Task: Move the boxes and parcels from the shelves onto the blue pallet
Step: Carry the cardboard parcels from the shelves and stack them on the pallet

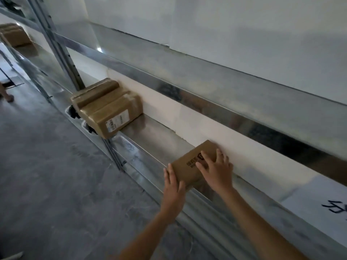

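Note:
A small brown cardboard box (189,166) with black print lies on the low metal shelf (150,132), against the white wall. My left hand (173,186) presses flat against its near left corner. My right hand (216,168) lies over its top right part, fingers spread. Further left on the same shelf sits a taped brown parcel (107,107) with a white label, its front corner sticking out over the shelf edge. The blue pallet is out of view.
An upper shelf beam (225,87) runs overhead above the low shelf. A metal upright (62,47) stands left of the taped parcel. More brown boxes (16,36) lie far left. Someone's foot (7,96) is on the grey floor (47,166).

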